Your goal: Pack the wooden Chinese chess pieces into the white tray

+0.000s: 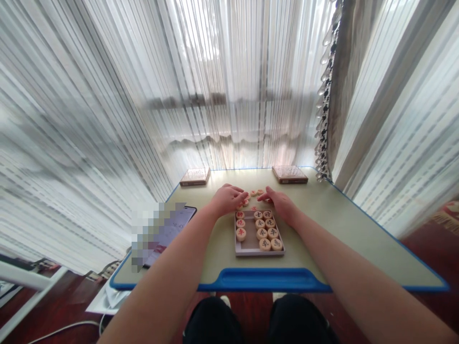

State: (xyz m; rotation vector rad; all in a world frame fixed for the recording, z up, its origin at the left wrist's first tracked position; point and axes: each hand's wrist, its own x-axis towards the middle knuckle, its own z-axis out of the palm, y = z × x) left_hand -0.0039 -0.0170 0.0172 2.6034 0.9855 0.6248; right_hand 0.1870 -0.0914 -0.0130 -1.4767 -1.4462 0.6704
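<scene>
1. We're live over a pale green desk with a blue edge, and the landmark here is the shallow grey tray, sitting right in front of us.
2. Our left hand is just past the tray's far left corner, palm down, fingers open and stretched toward the middle. We see nothing gripped.
3. Our right hand is just past the far right corner, also palm down and open, its fingertips close to those of the left. We can't tell whether either hand is covering a piece.
4. Here's the count: 11 round wooden chess pieces are inside the tray, 3 along its left wall and 8 in pairs on the right, with a bare patch in the near left corner.
5. Outside it, roughly 6 loose pieces lie just beyond the far wall, around our fingertips. Some are partly hidden, so that number is rough.
6. Well beyond the tray sit a flat box and a second flat box, with a blurred phone to the tray's left.
</scene>
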